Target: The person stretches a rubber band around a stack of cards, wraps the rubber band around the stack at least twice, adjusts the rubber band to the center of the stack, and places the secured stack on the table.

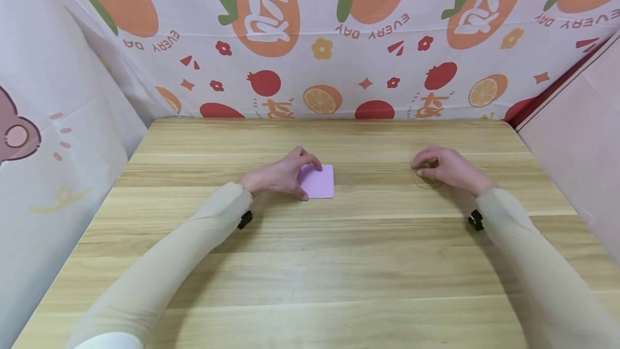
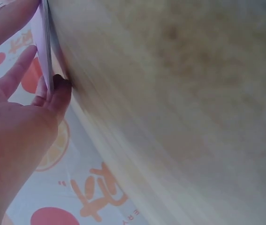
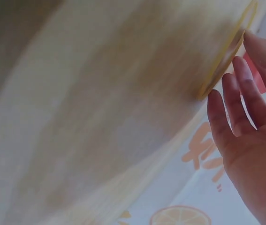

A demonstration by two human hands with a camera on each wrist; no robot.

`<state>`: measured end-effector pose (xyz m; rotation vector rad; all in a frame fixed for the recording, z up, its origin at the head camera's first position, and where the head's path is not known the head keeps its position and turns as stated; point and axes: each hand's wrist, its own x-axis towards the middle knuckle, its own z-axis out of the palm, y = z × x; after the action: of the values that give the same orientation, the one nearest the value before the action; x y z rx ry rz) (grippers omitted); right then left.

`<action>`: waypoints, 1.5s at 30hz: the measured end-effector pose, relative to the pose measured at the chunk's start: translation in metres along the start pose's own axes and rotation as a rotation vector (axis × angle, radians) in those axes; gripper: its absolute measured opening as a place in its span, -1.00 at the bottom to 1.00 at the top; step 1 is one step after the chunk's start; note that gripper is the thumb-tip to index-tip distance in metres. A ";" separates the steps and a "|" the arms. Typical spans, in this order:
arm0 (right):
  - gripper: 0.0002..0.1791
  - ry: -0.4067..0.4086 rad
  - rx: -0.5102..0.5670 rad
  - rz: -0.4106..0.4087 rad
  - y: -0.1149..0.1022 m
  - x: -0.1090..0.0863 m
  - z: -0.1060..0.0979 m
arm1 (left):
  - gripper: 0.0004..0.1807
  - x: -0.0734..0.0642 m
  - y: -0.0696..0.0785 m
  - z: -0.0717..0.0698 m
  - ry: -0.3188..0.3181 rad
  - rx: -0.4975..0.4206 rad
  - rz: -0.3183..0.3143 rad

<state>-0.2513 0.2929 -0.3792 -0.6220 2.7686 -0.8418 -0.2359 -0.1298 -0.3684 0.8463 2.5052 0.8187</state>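
My left hand grips a lilac square pad with rounded corners, thumb at its near edge and fingers at its far edge. Seen edge-on in the left wrist view, the pad shows thin stacked layers, and a fingertip wraps its lower end. Over on the right, a thin yellow rubber band lies in a loop on the table. My right hand is above it, fingers gently bent and spread from the thumb. In the right wrist view, fingertips come right to the loop of the band.
The wood-grain table reaches back to a white curtain printed with fruit. Another white cloth hangs on the left, and a pale panel stands on the right. Dark wrist mounts show under both sleeves.
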 end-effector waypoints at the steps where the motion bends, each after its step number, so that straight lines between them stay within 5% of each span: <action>1: -0.82 0.001 -0.003 -0.001 0.000 0.001 0.000 | -0.28 0.000 0.000 0.000 0.003 -0.005 0.003; 12: -0.95 -0.015 -0.067 -0.019 -0.003 0.001 0.003 | -0.38 -0.001 0.000 -0.002 -0.002 0.024 -0.003; 20: -0.96 -0.033 -0.044 -0.011 -0.006 -0.002 0.002 | -0.59 -0.005 -0.006 -0.003 0.042 -0.128 0.022; 30: -0.95 -0.016 0.035 -0.014 -0.008 -0.007 0.001 | -0.56 -0.010 -0.005 -0.006 0.056 -0.256 0.020; 37: -0.92 -0.057 0.234 0.016 -0.014 -0.010 0.002 | -0.54 -0.015 -0.004 -0.009 0.035 -0.409 0.021; 45: -0.81 -0.091 0.477 -0.005 -0.022 -0.012 0.003 | -0.53 -0.022 -0.001 -0.012 0.097 -0.486 0.006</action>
<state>-0.2319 0.2806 -0.3686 -0.5563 2.3542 -1.3738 -0.2259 -0.1495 -0.3561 0.6542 2.2268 1.4204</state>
